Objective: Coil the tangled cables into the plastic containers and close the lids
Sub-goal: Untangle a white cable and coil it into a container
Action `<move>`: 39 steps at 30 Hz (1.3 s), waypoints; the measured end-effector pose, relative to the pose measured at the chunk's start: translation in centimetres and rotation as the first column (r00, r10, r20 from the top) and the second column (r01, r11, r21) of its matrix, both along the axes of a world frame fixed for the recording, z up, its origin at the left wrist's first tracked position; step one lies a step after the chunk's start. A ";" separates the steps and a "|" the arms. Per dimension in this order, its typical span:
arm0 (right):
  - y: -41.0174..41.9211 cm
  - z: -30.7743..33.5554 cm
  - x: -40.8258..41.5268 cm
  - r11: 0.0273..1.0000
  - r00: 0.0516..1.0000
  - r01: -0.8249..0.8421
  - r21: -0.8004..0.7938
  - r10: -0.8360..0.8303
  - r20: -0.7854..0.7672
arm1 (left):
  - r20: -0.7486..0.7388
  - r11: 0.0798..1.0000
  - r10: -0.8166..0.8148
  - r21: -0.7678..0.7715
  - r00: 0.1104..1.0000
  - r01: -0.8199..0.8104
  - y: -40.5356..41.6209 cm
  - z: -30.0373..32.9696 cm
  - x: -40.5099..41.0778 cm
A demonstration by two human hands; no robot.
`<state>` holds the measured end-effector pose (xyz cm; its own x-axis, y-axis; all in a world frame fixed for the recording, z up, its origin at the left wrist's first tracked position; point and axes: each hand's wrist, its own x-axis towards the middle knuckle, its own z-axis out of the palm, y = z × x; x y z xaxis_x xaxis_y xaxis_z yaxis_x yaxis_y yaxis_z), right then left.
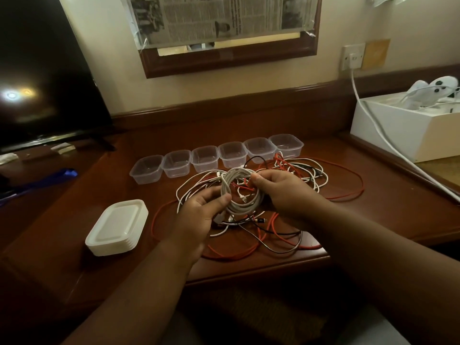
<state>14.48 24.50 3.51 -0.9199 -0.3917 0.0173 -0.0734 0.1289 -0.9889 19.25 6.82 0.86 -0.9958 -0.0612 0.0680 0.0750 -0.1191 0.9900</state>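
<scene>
A coil of thick white cable [235, 185] is held above a tangle of red, white and black cables [293, 175] on the wooden desk. My left hand [199, 215] grips the coil's left side with thumb over it. My right hand [283, 190] pinches its right side. Several clear plastic containers [205, 159] stand open and empty in a row behind the tangle. A stack of white lids [117, 227] rests at the front left.
A dark television screen [44, 78] stands at the left. A white box [408, 125] with white devices sits at the right, with a white cord [373, 125] running from a wall socket [352, 57] over it. A blue object [49, 179] lies left. The desk's front edge [249, 271] is near.
</scene>
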 end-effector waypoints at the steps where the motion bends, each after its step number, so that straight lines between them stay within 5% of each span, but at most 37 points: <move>1: 0.0 -0.1 -0.1 1.000 1.000 -0.014 0.014 0.014 -0.008 | 0.023 0.998 -0.003 0.071 1.000 0.001 -0.1 0.0 0.0; 11: -0.7 0.0 0.4 0.942 0.978 -0.050 0.331 0.114 -0.176 | 0.049 0.945 0.086 0.313 0.995 -0.096 0.1 0.0 -0.1; 18: -1.4 0.7 0.9 0.855 0.934 0.079 0.513 0.117 -0.338 | -0.093 0.955 0.234 -0.166 0.968 -0.247 -0.4 1.0 0.1; 25: -2.1 1.1 2.8 0.740 0.859 0.232 0.632 0.148 -0.489 | -0.026 0.961 0.208 0.193 0.978 -0.199 -0.3 2.5 1.3; 28: -2.2 1.2 3.2 0.641 0.849 0.314 0.701 0.141 -0.509 | -0.127 0.962 0.261 0.113 0.957 -0.248 -0.4 2.1 1.4; 32: -1.7 1.1 3.3 0.575 0.840 0.376 0.726 0.119 -0.529 | -0.181 0.974 0.129 -0.164 0.975 -0.159 -1.6 2.1 2.1; 35: -1.4 0.6 3.6 0.523 0.819 0.421 0.741 0.132 -0.558 | -0.152 0.907 0.098 -0.394 0.984 -0.151 -2.1 2.2 2.5; 39: -1.6 0.8 3.7 0.501 0.826 0.397 0.769 0.169 -0.537 | -0.244 0.850 0.118 -0.476 0.962 -0.226 -1.9 2.1 2.1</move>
